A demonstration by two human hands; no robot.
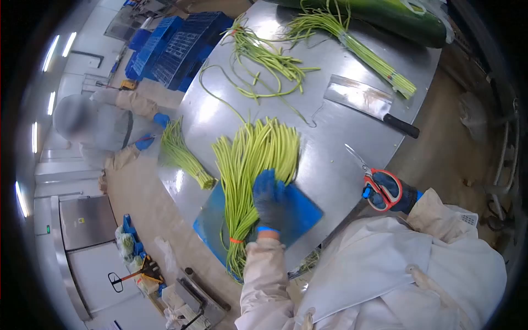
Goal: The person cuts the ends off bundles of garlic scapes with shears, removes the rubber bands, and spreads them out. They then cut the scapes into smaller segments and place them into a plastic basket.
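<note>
A big spread bunch of green garlic scapes (258,148) lies across a blue board (300,212), bound by an orange band (236,240) near its lower end. On its right side rests my left hand (269,201) in a dark glove, fingers stretched out over the stalks. My right hand (404,192), also gloved, holds scissors (385,190) by their red handles beside the table edge. The scissor blades point up and left, slightly apart. Above them a cleaver (360,96) with a black handle lies flat on the metal table (330,148).
A smaller tied bunch (187,157) lies at the left table edge. Loose scapes (267,60), another tied bunch (374,58) and a large green gourd (385,22) lie farther back. A co-worker (104,129) in blue gloves stands at left, near blue crates (187,47).
</note>
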